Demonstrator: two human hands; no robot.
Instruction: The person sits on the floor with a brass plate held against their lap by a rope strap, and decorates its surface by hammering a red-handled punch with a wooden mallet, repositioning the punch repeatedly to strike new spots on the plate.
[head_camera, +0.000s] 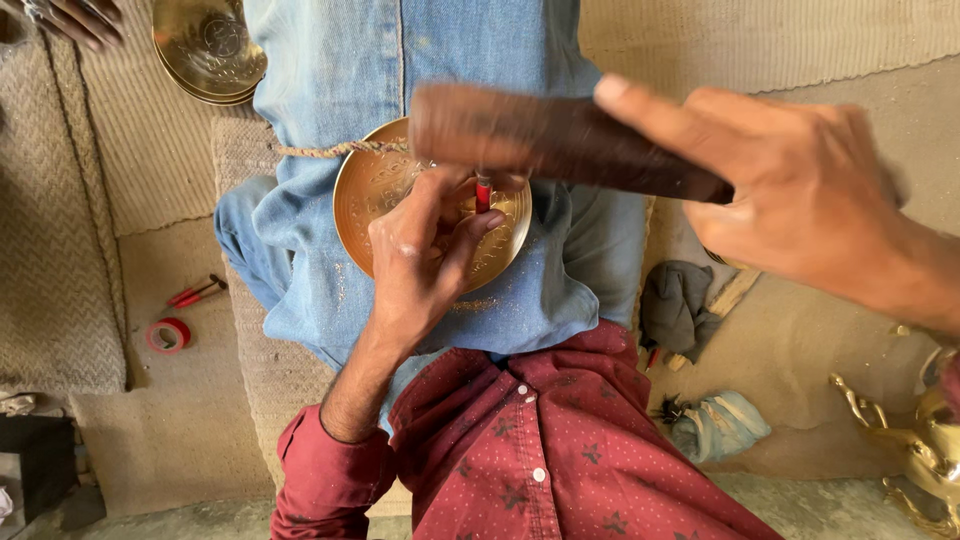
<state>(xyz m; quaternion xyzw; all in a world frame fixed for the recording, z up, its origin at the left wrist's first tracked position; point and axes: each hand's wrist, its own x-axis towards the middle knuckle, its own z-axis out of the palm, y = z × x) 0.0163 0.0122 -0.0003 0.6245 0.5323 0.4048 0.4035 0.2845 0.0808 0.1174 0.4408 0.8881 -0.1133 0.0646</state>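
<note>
Right hand (800, 200) grips a wooden mallet (560, 140) above the left hand (425, 250) pinching a chisel (483, 192) mid-plate (365, 200).

A woven beige floor mat (60, 230) covers the ground at the left, with a paler ribbed mat (760, 35) along the top right and bare sandy floor (180, 420) between them. On that bare floor lie a roll of red tape (169, 334) and, just above it, a small red-handled tool (196, 291) — close together, not touching. At the upper left a stack of round engraved brass plates (208, 50) rests on the mat. To the right lie a crumpled dark grey cloth (676, 303), a pale blue-grey rag (722, 424) nearer the bottom, and — at the right edge — a shiny ornate brass vessel (925, 445).
</note>
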